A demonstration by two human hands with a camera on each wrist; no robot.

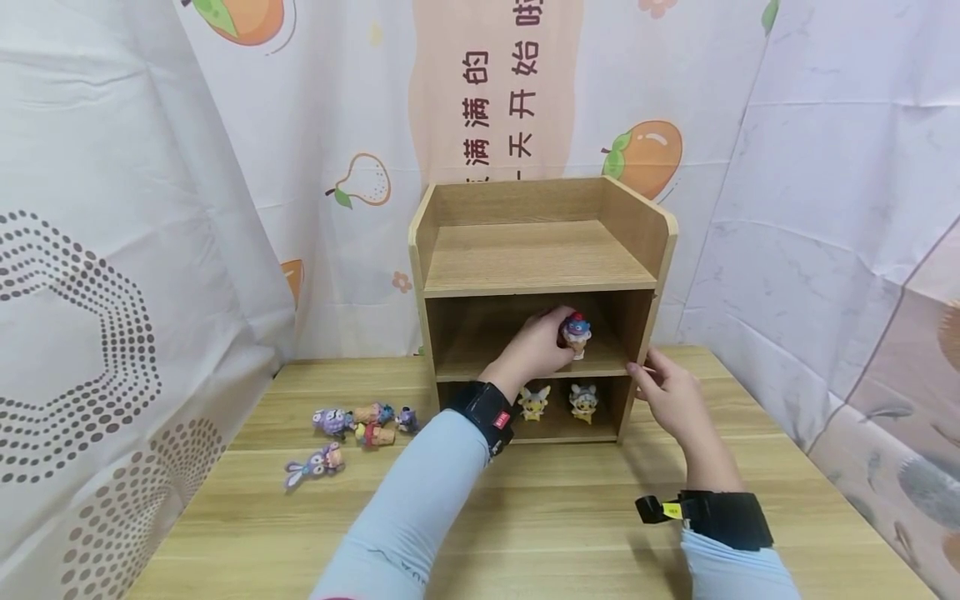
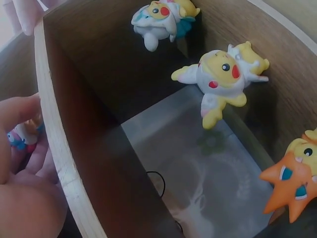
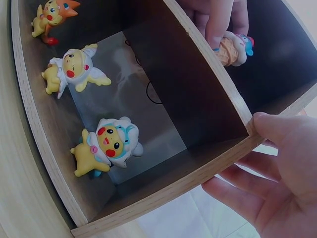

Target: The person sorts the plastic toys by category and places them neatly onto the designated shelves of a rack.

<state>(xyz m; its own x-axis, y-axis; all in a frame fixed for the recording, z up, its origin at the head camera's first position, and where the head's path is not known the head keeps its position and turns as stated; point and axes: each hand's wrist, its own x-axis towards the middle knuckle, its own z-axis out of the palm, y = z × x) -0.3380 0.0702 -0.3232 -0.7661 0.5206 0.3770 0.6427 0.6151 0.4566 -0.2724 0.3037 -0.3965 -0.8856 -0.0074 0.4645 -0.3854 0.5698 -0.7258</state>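
My left hand (image 1: 534, 348) reaches into the upper compartment of a wooden shelf unit (image 1: 540, 254) and holds an ice-cream-cone figurine (image 1: 577, 331) upright near the right side. The figurine has a blue-and-white top, a red tip and a tan waffle cone (image 3: 228, 52). My right hand (image 1: 670, 398) grips the right side panel, its thumb (image 3: 270, 128) at the front edge by the middle board and its fingers along the outside. Below stand yellow figurines: one in a white eared suit (image 2: 218, 74), one in a white-and-blue hood (image 3: 116, 141), and an orange-suited one (image 2: 292, 173), hidden in the head view.
Left of the shelf, several figurines lie on the wooden table (image 1: 570, 517): a purple one (image 1: 332, 422), cone-shaped ones (image 1: 375, 434), a small dark one (image 1: 407, 419) and a long-eared one (image 1: 313, 466). A printed curtain (image 1: 352, 275) hangs behind.
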